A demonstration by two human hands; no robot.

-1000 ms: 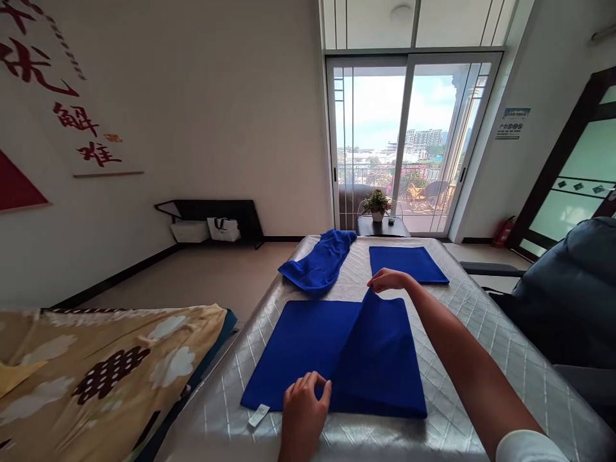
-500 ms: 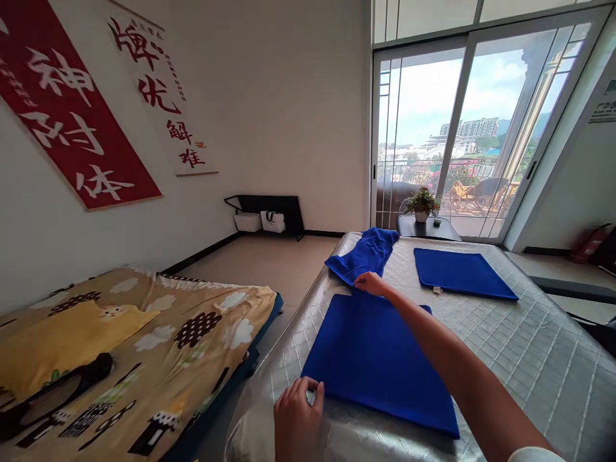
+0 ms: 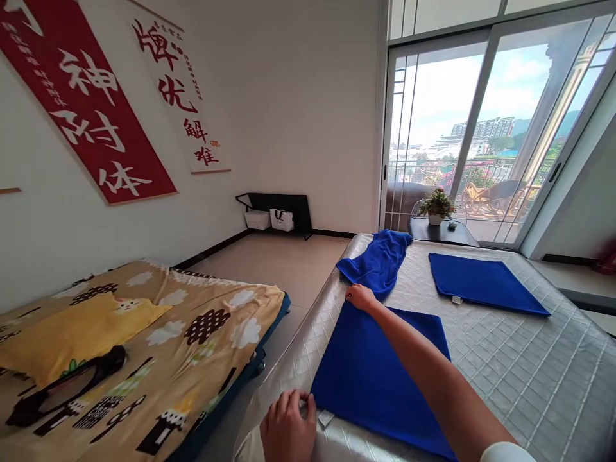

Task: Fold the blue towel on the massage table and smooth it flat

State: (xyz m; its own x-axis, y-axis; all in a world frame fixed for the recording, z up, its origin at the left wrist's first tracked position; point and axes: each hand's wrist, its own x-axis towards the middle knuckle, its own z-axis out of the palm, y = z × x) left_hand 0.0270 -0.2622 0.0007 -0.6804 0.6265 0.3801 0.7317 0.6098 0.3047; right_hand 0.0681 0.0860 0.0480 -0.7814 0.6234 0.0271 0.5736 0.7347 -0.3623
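Observation:
A flat, rectangular blue cloth (image 3: 375,378) lies on the silver quilted mattress (image 3: 495,340). My right hand (image 3: 362,298) reaches across it, with fingers closed on its far-left corner. At the near-left corner, my left hand (image 3: 291,423) has bent fingers and thumb pinched at the edge. A small white tag (image 3: 326,418) sticks out beside that hand. Just beyond my right hand lies a crumpled blue cloth (image 3: 380,263). Farther right rests another flat blue cloth (image 3: 488,282) with a white tag on its near edge.
To the left stands a bed with a patterned tan cover (image 3: 192,359), a yellow cat-shaped pillow (image 3: 91,330) and a black strapped item (image 3: 67,388). A small table (image 3: 445,232) with a potted plant (image 3: 436,205) stands by the sliding glass door. A black rack (image 3: 296,208) sits against the wall.
My right hand has moved left to the cloth's far-left corner, straightening that edge. A tag now shows beside my left hand. The view has turned slightly left.

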